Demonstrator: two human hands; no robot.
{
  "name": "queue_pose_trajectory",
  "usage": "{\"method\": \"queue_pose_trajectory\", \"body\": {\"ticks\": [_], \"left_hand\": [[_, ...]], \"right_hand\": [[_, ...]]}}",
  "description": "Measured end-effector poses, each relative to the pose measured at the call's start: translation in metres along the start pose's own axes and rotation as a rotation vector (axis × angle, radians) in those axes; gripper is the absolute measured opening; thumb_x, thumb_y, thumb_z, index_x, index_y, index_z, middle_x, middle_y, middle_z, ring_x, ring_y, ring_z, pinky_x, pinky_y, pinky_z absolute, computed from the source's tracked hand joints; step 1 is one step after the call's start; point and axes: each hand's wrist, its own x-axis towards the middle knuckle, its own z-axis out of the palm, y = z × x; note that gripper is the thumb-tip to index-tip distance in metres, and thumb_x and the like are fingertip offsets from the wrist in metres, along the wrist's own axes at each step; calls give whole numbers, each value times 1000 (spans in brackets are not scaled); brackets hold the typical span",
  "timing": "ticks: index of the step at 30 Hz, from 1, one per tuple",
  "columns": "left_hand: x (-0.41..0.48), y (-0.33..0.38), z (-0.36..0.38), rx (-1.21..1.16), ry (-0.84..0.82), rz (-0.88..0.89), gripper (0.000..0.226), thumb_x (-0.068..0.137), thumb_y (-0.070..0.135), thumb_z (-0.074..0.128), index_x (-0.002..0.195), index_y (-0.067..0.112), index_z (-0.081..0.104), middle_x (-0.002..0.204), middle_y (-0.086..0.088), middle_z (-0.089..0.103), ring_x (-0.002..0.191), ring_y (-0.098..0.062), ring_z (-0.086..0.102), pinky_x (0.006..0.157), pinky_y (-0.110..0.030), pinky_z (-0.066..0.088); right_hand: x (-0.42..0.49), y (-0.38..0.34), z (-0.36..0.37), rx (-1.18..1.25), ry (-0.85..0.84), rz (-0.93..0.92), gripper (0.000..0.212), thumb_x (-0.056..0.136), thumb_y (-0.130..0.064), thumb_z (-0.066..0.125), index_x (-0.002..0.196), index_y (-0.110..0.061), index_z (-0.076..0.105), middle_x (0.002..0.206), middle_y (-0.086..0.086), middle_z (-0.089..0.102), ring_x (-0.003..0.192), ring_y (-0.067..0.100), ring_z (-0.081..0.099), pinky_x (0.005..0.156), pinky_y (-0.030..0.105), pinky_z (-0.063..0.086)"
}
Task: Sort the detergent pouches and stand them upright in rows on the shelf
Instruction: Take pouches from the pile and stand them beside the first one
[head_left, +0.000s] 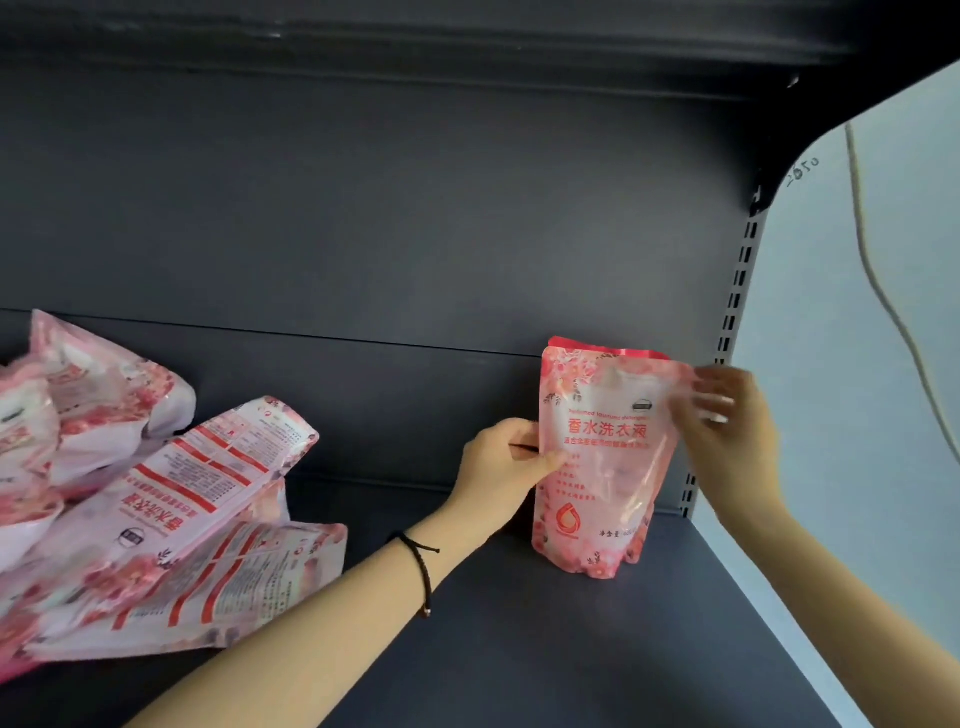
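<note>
A pink flowered detergent pouch (602, 462) stands upright at the back right of the dark grey shelf (545, 639), front facing me, with a second pouch's red top showing just behind it. My left hand (506, 462) pinches its left edge at mid height. Blurred by motion, my right hand (727, 421) holds its upper right corner. A heap of several matching pouches (171, 519) lies flat and jumbled on the shelf's left side.
The shelf's dark back panel (415, 234) rises behind, with the board of the shelf above (415, 36) overhead. A slotted upright (735, 312) marks the right end. Beyond it is a pale wall (857, 364) with a hanging cord.
</note>
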Motion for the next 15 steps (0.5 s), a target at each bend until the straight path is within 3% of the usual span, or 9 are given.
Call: {"method": "queue_pose_trajectory", "body": {"ticks": [2, 3, 6, 8, 11, 15], "left_hand": [[-6, 9, -29, 151, -33, 65, 38, 87, 38, 67, 121, 27, 56, 107, 16, 61, 93, 0, 61, 73, -14, 48], [-10, 14, -47, 242, -58, 119, 34, 88, 40, 64, 119, 30, 55, 106, 16, 60, 92, 1, 60, 73, -14, 46], [-29, 23, -110, 627, -155, 272, 13, 88, 46, 56, 94, 37, 62, 92, 18, 62, 85, 0, 59, 74, -24, 50], [-39, 24, -150, 927, -213, 295, 16, 87, 49, 54, 88, 35, 62, 87, 18, 60, 85, -1, 57, 74, -28, 49], [-45, 12, -206, 1297, -218, 375, 18, 89, 47, 52, 90, 32, 60, 85, 16, 57, 90, -6, 54, 73, -26, 39], [-54, -5, -277, 1439, -285, 353, 20, 88, 47, 51, 94, 32, 62, 84, 19, 54, 93, -6, 53, 76, -24, 36]], "right_hand": [[-6, -19, -5, -147, 111, -314, 28, 85, -3, 64, 109, -13, 56, 109, 5, 55, 96, 25, 55, 79, 45, 49], [-9, -31, -4, -197, 85, -443, 27, 83, 0, 65, 106, -13, 58, 105, 4, 55, 93, 26, 55, 75, 43, 48], [-23, -65, 13, -315, -243, -692, 18, 83, -4, 67, 97, -14, 65, 92, -5, 58, 82, 16, 56, 70, 35, 48], [-35, -82, 36, -411, -497, -751, 14, 85, -15, 67, 99, -18, 67, 92, -11, 59, 79, 9, 56, 67, 33, 51], [-49, -93, 80, -567, -702, -832, 21, 90, -30, 57, 110, -26, 63, 103, -11, 61, 92, 10, 59, 67, 30, 50], [-60, -109, 139, -651, -840, -905, 27, 94, -38, 48, 120, -33, 53, 115, -13, 55, 106, 9, 52, 73, 28, 47]]}}
